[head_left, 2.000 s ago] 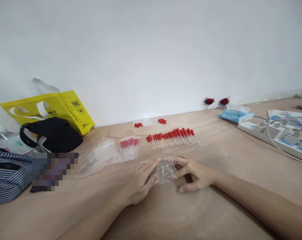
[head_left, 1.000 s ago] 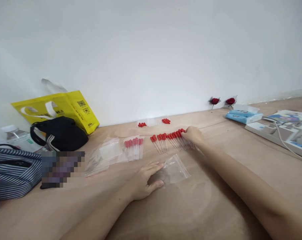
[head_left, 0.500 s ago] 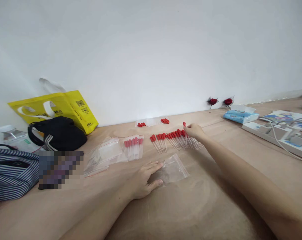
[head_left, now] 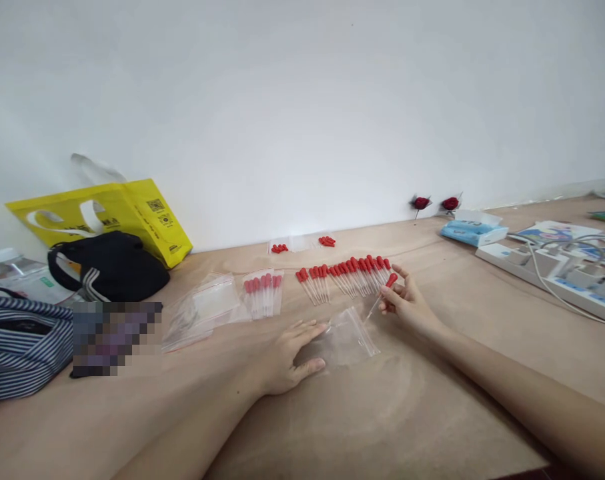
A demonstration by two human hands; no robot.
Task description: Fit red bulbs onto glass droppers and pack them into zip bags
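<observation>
My right hand (head_left: 401, 301) grips a dropper with a red bulb (head_left: 391, 280), its thin clear stem slanting down to the left toward a clear zip bag (head_left: 349, 340). My left hand (head_left: 295, 357) lies on the table with thumb and fingers apart, fingertips at the left edge of that bag. Behind the bag, a row of red-bulbed droppers (head_left: 349, 269) lies side by side. Left of the row, a bag with several droppers (head_left: 263, 293) lies flat, beside a stack of clear bags (head_left: 207, 307).
Small bags with red bulbs (head_left: 327, 241) lie by the wall. A yellow bag (head_left: 167, 227), black pouch (head_left: 117, 267) and striped bag (head_left: 27, 347) are at left. Right: tissue pack (head_left: 475, 230), power strip (head_left: 552, 273), two red roses (head_left: 451, 203).
My right hand has moved from the row toward me, bringing a dropper near the bag. My left hand has stayed at the bag. The view has shifted slightly.
</observation>
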